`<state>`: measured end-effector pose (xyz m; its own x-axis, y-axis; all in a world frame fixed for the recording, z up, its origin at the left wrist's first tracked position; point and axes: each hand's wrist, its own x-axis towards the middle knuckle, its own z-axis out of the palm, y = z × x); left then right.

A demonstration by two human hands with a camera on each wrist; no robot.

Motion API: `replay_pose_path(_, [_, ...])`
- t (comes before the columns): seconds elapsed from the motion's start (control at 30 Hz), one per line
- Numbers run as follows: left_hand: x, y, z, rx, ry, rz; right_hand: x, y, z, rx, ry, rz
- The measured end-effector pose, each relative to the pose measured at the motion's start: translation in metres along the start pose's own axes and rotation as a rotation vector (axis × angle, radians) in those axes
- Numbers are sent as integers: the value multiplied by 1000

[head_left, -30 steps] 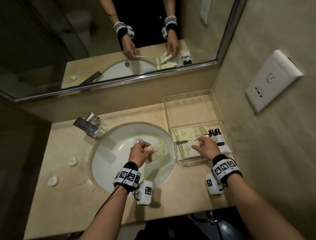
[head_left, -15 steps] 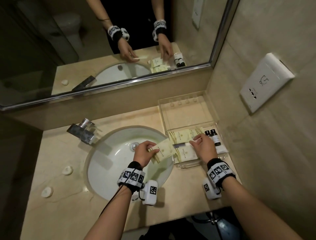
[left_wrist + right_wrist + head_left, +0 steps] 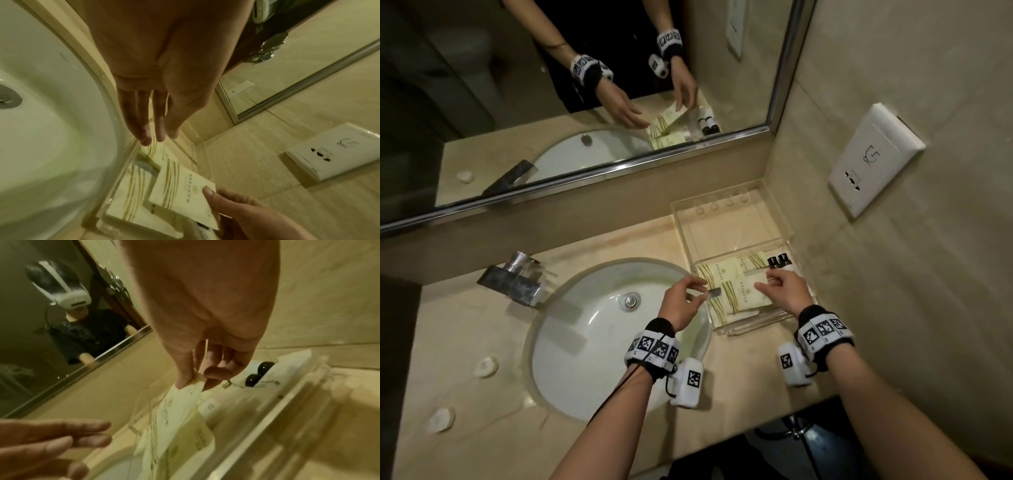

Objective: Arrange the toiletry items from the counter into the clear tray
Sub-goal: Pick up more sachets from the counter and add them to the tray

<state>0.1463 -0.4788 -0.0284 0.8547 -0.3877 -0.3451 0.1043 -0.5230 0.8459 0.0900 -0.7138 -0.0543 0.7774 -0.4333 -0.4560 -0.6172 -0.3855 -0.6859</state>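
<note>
A clear tray (image 3: 726, 233) stands on the counter right of the sink, against the wall. Its near part holds cream striped packets (image 3: 722, 270) and two small black-capped bottles (image 3: 779, 262). My right hand (image 3: 767, 281) pinches one cream packet (image 3: 743, 293) by its right edge, low over the packets lying in the tray. In the right wrist view thumb and fingers (image 3: 185, 379) clamp that packet (image 3: 180, 402) beside the bottles (image 3: 259, 373). My left hand (image 3: 697, 291) hovers at the tray's left wall, holding nothing. Its fingers (image 3: 158, 128) are straight above the packet (image 3: 183, 186).
A white sink basin (image 3: 602, 335) fills the counter's middle, with a chrome faucet (image 3: 512, 279) behind it. Two small round white items (image 3: 486, 366) lie on the left counter. A wall socket plate (image 3: 873, 161) sits right of the tray, a mirror behind. The tray's far half is bare.
The cream packet went from my left hand over the sink to my right hand over the tray. My left hand let go and stays beside the tray.
</note>
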Motion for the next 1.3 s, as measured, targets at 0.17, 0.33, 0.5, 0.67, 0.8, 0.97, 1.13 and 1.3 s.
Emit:
replay_pose_path(0.17, [-4,-4,11,161,-68,29,-3,4,23,-26,-54,12])
replay_pose_path(0.33, [-9,-13,24,267,-158,78,-7,4,34,-50,21,10])
replay_pose_path(0.5, [-11,-21,32,373,-216,147,-10,10,30,-75,54,-8])
replay_pose_path(0.67, [-12,-27,39,521,-233,160,-12,9,31,-83,14,-51])
replay_pose_path(0.8, [-10,-25,45,487,-91,147,-13,11,29,-110,-36,-142])
replay_pose_path(0.97, [-4,-22,54,460,-22,123,-12,15,25,-177,-111,-230])
replay_pose_path(1.13, [-3,-24,59,487,3,102,-15,17,27,-200,-104,-268])
replay_pose_path(1.3, [-2,-25,62,462,33,76,-17,22,25,-241,-118,-333])
